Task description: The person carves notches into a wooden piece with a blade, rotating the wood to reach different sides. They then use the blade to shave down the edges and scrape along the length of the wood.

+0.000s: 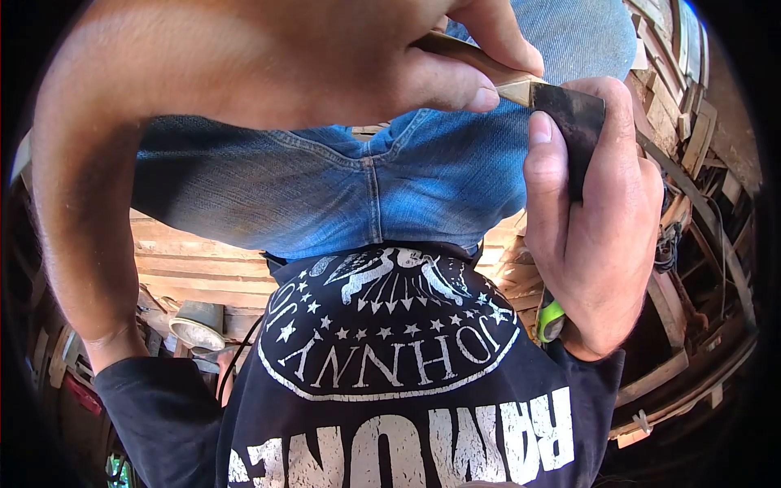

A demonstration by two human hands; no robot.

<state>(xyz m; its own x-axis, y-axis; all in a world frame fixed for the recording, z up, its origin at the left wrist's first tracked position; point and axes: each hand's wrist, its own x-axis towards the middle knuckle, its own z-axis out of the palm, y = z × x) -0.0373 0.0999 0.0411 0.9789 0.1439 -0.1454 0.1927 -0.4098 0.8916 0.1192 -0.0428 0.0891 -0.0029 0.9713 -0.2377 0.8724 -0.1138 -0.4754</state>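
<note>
Above my jeans (325, 179), my left hand (455, 61) is closed around a slim piece of wood (514, 88), its thumb below and a finger above. The pale, angled end of the wood pokes out past the fingertips. My right hand (598, 203) grips a dark, flat, folded sheet (573, 122) that looks like sandpaper, thumb on its near face and index finger curled over the far edge. The dark sheet touches the end of the wood. Part of the wood is hidden by my left hand.
Wooden slats (195, 252) lie under me. A pale bucket-like container (198, 325) stands at the left. Scrap wood pieces (667, 106) are piled at the right. Something lime-green (551, 319) shows beside my right wrist.
</note>
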